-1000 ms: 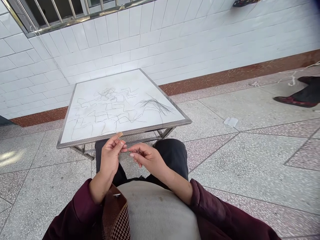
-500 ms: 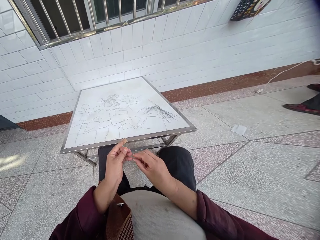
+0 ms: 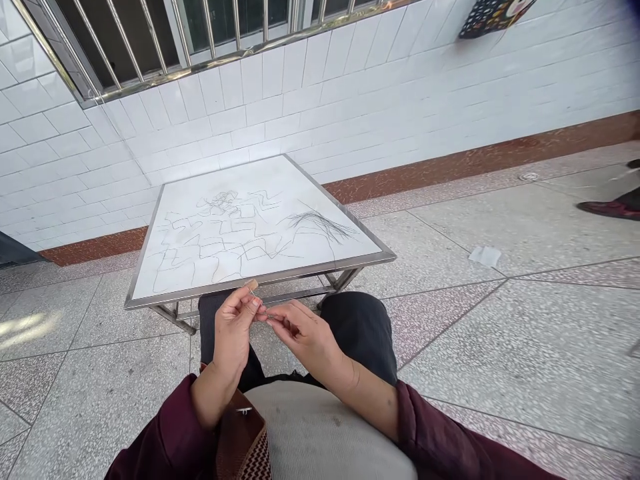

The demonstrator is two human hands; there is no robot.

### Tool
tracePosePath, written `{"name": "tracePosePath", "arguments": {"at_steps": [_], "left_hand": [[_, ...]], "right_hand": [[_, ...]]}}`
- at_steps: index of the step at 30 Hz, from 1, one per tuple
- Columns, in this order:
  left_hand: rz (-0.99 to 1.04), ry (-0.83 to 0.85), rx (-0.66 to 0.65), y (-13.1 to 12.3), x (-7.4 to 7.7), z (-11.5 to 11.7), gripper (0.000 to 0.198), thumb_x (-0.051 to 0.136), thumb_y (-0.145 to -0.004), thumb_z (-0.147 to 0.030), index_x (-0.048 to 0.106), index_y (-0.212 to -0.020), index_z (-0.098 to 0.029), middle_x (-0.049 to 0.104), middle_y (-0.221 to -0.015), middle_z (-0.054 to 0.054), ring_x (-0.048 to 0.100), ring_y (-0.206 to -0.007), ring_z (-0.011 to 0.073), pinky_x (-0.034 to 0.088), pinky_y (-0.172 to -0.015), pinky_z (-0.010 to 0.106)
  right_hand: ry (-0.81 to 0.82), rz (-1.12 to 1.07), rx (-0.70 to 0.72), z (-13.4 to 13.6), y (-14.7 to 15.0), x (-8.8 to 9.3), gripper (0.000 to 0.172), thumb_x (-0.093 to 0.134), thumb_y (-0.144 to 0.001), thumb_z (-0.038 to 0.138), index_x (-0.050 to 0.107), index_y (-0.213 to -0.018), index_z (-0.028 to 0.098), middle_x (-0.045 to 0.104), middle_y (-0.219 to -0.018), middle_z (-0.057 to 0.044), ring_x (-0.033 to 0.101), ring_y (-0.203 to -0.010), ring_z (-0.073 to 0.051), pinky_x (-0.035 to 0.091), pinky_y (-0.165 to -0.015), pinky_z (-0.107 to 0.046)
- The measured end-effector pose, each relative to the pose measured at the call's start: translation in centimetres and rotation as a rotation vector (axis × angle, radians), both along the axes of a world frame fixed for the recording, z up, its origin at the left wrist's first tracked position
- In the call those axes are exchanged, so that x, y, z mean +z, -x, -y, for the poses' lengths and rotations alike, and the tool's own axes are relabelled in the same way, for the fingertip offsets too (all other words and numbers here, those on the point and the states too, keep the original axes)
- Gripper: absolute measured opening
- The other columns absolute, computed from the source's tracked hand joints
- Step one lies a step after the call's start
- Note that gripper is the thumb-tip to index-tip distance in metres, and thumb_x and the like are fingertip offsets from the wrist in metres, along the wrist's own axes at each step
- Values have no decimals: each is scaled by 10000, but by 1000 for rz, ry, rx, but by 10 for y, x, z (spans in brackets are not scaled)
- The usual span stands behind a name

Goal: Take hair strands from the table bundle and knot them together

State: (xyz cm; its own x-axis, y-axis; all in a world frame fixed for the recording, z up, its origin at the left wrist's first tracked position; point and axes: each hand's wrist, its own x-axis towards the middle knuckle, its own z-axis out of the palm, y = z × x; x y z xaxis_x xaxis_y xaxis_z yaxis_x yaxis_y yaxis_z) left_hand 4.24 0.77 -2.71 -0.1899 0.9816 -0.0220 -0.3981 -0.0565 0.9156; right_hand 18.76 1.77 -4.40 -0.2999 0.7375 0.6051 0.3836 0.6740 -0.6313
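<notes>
Right hand [image 3: 315,339] since pinched closed, left hand [image 3: 233,335] likewise, both gripping thin strand [image 3: 254,293], mostly hidden, shoe [image 3: 607,210] cropped at 3 o'clock

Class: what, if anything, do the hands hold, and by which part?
A thin strand, pinched by the left hand and apparently the right hand too; whether at its end or middle is too small to tell.
</notes>
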Motion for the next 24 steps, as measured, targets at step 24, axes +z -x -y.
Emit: {"name": "tracePosePath", "arguments": {"at_steps": [24], "left_hand": [[-324, 125, -201, 4, -6, 2, 361, 751, -718, -258, 737, -1072, -186, 613, -675, -24, 598, -568, 100, 569, -587, 250]], "right_hand": [[220, 271, 598, -43, -39, 26, 189, 584, -938, 329, 734, -946, 215, 703, -859, -40, 656, -772, -138, 492, -700, -235]]}}
